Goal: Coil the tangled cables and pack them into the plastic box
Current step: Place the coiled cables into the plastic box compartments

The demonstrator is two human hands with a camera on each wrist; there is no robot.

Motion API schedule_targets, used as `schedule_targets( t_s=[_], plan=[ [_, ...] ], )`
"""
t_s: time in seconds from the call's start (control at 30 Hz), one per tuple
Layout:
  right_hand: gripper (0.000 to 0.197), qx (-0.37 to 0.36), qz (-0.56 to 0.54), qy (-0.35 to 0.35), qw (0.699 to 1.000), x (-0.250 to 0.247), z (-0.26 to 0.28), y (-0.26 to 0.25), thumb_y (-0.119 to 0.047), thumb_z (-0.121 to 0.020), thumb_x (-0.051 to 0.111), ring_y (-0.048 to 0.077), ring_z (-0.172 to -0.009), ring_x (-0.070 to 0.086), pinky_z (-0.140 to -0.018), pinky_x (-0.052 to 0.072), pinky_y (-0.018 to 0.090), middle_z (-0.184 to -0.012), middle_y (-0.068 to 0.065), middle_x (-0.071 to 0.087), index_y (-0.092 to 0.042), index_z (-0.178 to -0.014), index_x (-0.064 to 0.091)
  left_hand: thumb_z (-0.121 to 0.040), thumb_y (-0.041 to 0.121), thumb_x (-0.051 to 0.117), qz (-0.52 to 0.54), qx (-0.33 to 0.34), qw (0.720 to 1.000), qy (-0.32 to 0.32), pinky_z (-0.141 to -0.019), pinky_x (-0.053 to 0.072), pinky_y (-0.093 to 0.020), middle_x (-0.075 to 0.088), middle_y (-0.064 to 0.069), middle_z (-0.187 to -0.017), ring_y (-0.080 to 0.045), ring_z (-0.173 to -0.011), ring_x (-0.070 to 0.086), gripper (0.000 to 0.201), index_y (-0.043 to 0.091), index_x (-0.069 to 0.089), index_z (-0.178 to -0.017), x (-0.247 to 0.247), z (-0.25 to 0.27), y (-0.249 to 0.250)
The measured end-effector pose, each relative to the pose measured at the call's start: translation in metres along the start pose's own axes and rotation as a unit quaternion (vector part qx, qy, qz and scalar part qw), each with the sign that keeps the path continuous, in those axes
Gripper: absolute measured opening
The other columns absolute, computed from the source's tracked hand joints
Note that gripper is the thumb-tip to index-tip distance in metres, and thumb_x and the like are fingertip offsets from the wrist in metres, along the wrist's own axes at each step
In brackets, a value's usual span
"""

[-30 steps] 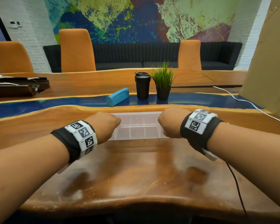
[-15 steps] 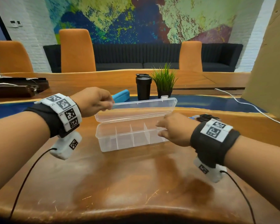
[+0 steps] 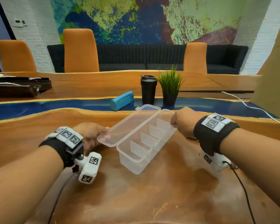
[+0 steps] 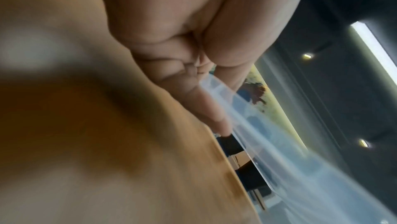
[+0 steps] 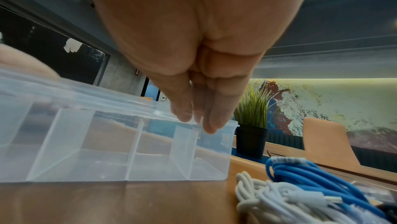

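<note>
A clear plastic box [image 3: 136, 164] with several dividers lies diagonally on the wooden table, its lid [image 3: 131, 125] swung open to the left. My left hand [image 3: 94, 135] pinches the near corner of the lid [image 4: 268, 142], the edge caught between thumb and fingers [image 4: 206, 108]. My right hand [image 3: 183, 122] grips the far end of the box [image 5: 107, 159] at its rim, fingertips [image 5: 210, 124] on the end wall. A white cable bundle [image 5: 279, 198] and a blue cable [image 5: 311, 175] lie tangled just right of the box; the head view hides them behind my right wrist.
Behind the box stand a black tumbler [image 3: 148, 89], a potted plant [image 3: 170, 88] and a blue case [image 3: 122, 100]. A white cord [image 3: 249, 107] runs along the right side beside a cardboard panel [image 3: 271, 78]. Dark trays [image 3: 18, 88] sit far left.
The closed box was opened: my left hand lifted the lid, then lowered it fully back to the left. The box turned diagonal, and my right hand moved to its far end.
</note>
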State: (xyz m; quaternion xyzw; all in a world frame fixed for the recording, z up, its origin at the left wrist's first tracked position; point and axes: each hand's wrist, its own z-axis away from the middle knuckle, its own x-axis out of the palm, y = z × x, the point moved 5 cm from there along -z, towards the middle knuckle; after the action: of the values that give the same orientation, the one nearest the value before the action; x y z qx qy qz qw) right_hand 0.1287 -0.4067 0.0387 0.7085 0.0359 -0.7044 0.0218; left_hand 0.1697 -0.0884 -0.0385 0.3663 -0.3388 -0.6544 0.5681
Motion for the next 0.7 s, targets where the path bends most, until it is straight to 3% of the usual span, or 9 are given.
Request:
schedule_targets(
  t_s=[0.13,0.2,0.3,0.37,0.53,0.6,0.7],
  plan=[
    [0.028,-0.003,0.025,-0.005,1.0,0.003,-0.017,0.002,-0.009,-0.093,0.056,0.027,-0.095,0.063,-0.087,0.054,0.035,-0.109,0.008,0.069,-0.019,-0.114,0.072,-0.092,0.01,0.063,0.132,-0.011,0.991,0.006,-0.052,0.06,-0.028,0.074,-0.017,-0.08,-0.019,-0.056,0.071,0.019,0.0,0.064,-0.108,0.005,0.004,-0.008],
    [0.028,0.001,0.032,-0.014,0.999,0.005,-0.023,0.003,-0.01,-0.092,0.057,0.027,-0.097,0.064,-0.09,0.054,0.037,-0.109,0.007,0.069,-0.018,-0.114,0.072,-0.094,0.017,0.063,0.182,0.02,0.983,0.001,-0.06,0.058,-0.029,0.074,-0.015,-0.084,-0.018,-0.06,0.072,0.018,0.004,0.066,-0.106,0.007,0.012,0.001],
    [0.026,-0.003,0.059,-0.022,0.998,0.006,-0.029,0.0,-0.009,-0.092,0.057,0.027,-0.097,0.064,-0.091,0.055,0.039,-0.107,0.007,0.069,-0.016,-0.112,0.072,-0.096,0.029,0.057,0.206,0.054,0.977,-0.013,-0.069,0.061,-0.034,0.071,-0.015,-0.11,-0.024,-0.087,0.071,0.027,0.007,0.064,-0.11,0.017,0.029,0.011],
    [0.026,-0.009,0.081,-0.022,0.996,0.004,-0.031,-0.004,-0.011,-0.093,0.056,0.027,-0.097,0.064,-0.091,0.055,0.039,-0.108,0.007,0.069,-0.014,-0.113,0.071,-0.095,0.033,0.055,0.21,0.067,0.975,-0.02,-0.075,0.06,-0.04,0.07,-0.015,-0.111,-0.027,-0.097,0.068,0.033,0.008,0.061,-0.115,0.027,0.04,0.01],
    [0.028,-0.037,0.095,-0.024,0.994,0.001,-0.037,-0.014,-0.014,-0.091,0.056,0.029,-0.102,0.064,-0.09,0.054,0.038,-0.114,0.009,0.068,-0.014,-0.115,0.07,-0.096,0.025,0.047,0.241,0.111,0.964,-0.021,-0.104,0.044,-0.043,0.068,-0.012,-0.125,-0.026,-0.117,0.062,0.043,0.012,0.053,-0.136,0.041,0.038,-0.003],
    [0.029,-0.05,0.085,-0.024,0.995,-0.004,-0.036,-0.011,-0.013,-0.092,0.055,0.028,-0.106,0.063,-0.093,0.053,0.038,-0.119,0.007,0.067,-0.016,-0.117,0.069,-0.101,0.02,0.038,0.257,0.119,0.959,-0.015,-0.108,0.04,-0.043,0.065,-0.013,-0.126,-0.026,-0.114,0.061,0.04,0.009,0.052,-0.137,0.045,0.037,-0.006],
    [0.033,-0.055,0.022,0.031,0.998,-0.042,-0.025,0.013,-0.01,-0.095,0.052,0.024,-0.114,0.06,-0.097,0.049,0.033,-0.126,0.002,0.065,-0.017,-0.124,0.067,-0.103,0.018,0.033,0.253,0.135,0.958,-0.015,-0.106,0.041,-0.043,0.068,-0.014,-0.116,-0.023,-0.097,0.066,0.031,0.009,0.058,-0.12,0.045,0.034,-0.004]
  ],
)
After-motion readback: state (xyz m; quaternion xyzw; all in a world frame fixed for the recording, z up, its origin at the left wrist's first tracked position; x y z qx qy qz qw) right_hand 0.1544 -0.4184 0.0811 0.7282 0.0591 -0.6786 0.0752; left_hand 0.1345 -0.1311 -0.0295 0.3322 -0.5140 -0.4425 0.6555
